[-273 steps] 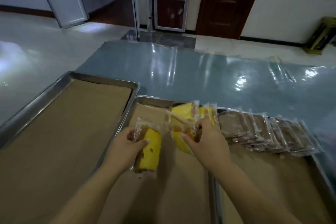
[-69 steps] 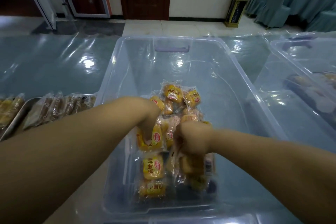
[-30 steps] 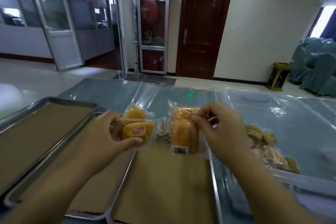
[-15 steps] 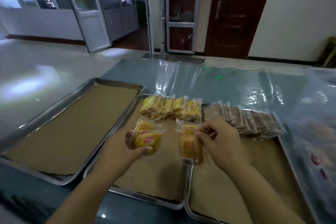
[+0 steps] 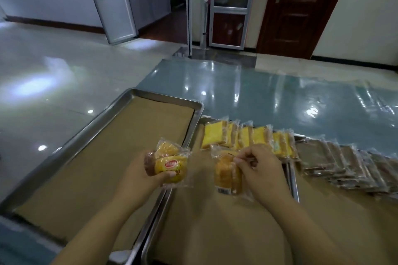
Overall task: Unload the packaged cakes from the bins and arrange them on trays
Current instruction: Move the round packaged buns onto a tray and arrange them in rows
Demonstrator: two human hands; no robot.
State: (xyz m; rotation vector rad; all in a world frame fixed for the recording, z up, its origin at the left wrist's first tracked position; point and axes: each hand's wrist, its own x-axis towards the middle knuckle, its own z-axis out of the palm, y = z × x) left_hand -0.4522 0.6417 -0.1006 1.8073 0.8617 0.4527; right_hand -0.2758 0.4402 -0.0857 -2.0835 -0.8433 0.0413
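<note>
My left hand (image 5: 137, 175) grips a small bunch of wrapped yellow cakes (image 5: 170, 162), the front one with a red label, over the seam between the left tray (image 5: 90, 127) and the middle tray (image 5: 148, 241). My right hand (image 5: 261, 173) pinches the wrappers of two orange cakes (image 5: 227, 175) hanging above the middle tray. A row of yellow sliced cakes (image 5: 243, 136) stands along the far end of the middle tray. On the right tray (image 5: 294, 180), brown packaged cakes (image 5: 342, 161) lie in an overlapping row.
All three metal trays are lined with brown paper; the left one holds nothing. They sit on a table under shiny blue-green plastic sheeting (image 5: 269, 97). Beyond is a glossy tiled floor, glass doors and a dark wooden door (image 5: 299, 8). No bin is in view.
Both hands left the clear bin with cakes in them and came over the trays. In the last half second the view shifted left and the hands held about the same pose.
</note>
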